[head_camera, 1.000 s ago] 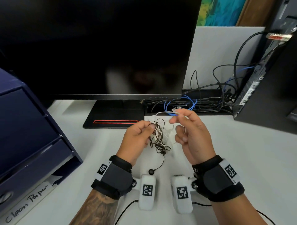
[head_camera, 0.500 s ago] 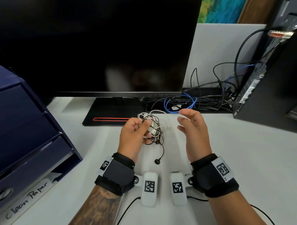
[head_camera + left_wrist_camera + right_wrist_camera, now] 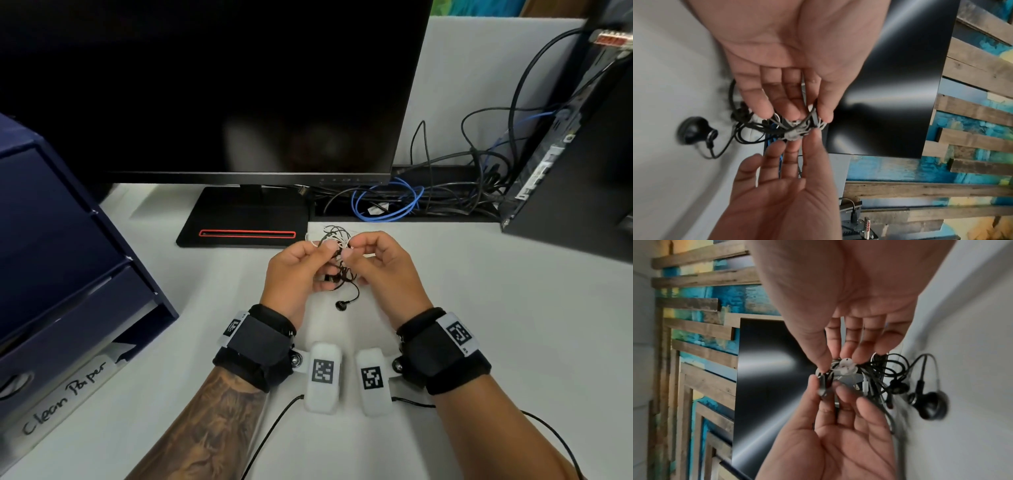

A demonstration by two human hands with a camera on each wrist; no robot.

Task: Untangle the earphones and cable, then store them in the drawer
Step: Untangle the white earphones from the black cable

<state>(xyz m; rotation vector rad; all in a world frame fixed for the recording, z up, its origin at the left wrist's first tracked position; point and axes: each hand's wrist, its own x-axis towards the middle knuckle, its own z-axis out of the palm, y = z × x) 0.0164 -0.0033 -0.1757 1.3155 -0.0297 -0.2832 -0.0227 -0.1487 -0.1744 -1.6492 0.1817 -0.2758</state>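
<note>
A tangle (image 3: 337,250) of thin black earphone wire and white cable hangs above the white desk (image 3: 513,342), in front of the monitor. My left hand (image 3: 323,257) pinches its left side and my right hand (image 3: 352,255) pinches its right side. One black earbud (image 3: 340,305) dangles below on its wire. In the left wrist view my left hand (image 3: 812,116) nips grey-white strands of the tangle (image 3: 793,129), with the earbud (image 3: 694,129) off to the left. In the right wrist view my right hand (image 3: 833,361) pinches the white part of the tangle (image 3: 842,368); the earbud (image 3: 931,404) hangs right.
A dark blue drawer unit (image 3: 51,240) stands at the left, with a "Clean Paper" label under it. The black monitor (image 3: 205,85) and its base (image 3: 246,219) are just behind my hands. Loose black and blue cables (image 3: 387,205) and a computer tower (image 3: 575,171) fill the back right.
My right hand, held open and apart half a second ago, has come in and taken hold of the tangle that my left hand was holding alone.
</note>
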